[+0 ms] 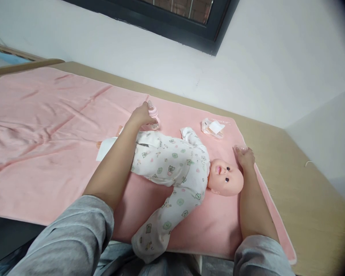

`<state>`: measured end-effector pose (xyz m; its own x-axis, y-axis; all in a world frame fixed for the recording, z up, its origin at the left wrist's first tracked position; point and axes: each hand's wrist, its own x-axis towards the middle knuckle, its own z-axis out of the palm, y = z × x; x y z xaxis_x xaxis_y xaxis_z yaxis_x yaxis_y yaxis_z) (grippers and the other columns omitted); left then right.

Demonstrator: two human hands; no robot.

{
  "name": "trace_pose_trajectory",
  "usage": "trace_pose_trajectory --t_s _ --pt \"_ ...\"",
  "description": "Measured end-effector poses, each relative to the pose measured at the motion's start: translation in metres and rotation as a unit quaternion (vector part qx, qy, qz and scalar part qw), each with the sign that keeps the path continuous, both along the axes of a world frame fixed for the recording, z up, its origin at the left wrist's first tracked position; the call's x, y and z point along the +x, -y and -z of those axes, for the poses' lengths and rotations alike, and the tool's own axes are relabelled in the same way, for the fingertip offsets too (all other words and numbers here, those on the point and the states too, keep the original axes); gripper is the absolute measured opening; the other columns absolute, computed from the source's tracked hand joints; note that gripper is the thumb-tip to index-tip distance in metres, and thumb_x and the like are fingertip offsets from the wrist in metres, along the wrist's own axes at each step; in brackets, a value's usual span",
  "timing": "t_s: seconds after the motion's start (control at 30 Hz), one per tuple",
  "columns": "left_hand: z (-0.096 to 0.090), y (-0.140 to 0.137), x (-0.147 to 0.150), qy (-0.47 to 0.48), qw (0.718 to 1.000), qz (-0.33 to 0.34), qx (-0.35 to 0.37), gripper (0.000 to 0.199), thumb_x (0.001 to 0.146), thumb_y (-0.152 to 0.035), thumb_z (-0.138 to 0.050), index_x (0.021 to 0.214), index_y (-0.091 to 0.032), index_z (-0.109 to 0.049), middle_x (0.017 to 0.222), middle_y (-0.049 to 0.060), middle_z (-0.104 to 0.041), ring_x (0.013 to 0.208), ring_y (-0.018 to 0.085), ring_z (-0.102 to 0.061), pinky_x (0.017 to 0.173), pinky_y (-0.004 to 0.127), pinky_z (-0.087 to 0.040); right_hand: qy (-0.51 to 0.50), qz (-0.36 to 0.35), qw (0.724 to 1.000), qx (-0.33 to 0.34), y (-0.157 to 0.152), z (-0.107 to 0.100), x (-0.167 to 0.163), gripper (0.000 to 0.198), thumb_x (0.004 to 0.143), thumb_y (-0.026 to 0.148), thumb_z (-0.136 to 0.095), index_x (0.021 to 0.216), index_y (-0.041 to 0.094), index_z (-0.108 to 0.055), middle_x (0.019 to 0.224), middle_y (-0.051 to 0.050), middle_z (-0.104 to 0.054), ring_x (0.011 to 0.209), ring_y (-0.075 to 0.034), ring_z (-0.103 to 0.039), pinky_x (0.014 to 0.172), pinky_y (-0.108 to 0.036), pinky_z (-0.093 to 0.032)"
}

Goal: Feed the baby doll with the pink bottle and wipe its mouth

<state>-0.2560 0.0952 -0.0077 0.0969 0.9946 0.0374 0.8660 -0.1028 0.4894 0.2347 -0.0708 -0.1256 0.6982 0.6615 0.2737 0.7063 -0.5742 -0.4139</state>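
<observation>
A baby doll [172, 161] in a white printed romper lies on its back across a pink blanket [60, 111], its bald head to the right. Past the doll's legs, my left hand [142, 116] is closed around a small pink baby bottle [153, 113], whose teat points up. Beyond the doll's head, at the blanket's right edge, my right hand [246, 158] grips a small clear plastic piece [240, 147] that looks like a bottle cap; the fingers partly cover it. My left forearm passes over the doll's lower end and hides part of it.
A crumpled clear plastic wrapper [212, 127] with a white paper in it lies between my hands, near the blanket's far edge. The wooden table [301, 184] shows around the blanket. A white wall [261, 65] and a dark window frame [175, 32] stand behind.
</observation>
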Motion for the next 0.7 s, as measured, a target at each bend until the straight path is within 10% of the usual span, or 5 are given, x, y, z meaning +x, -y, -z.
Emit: trace_pose_trajectory --t_s 0.7 --pt "-0.016 0.009 -0.002 -0.02 0.997 0.075 -0.026 0.071 0.063 -0.033 -0.076 0.13 -0.027 -0.053 0.125 0.004 -0.067 0.108 0.026 -0.066 0.085 0.027 -0.05 -0.065 0.019 0.997 0.038 0.003 -0.011 -0.016 0.088 0.084 0.055 -0.052 0.147 -0.003 -0.031 0.141 -0.032 -0.049 0.131 -0.039 -0.05 0.111 -0.051 -0.035"
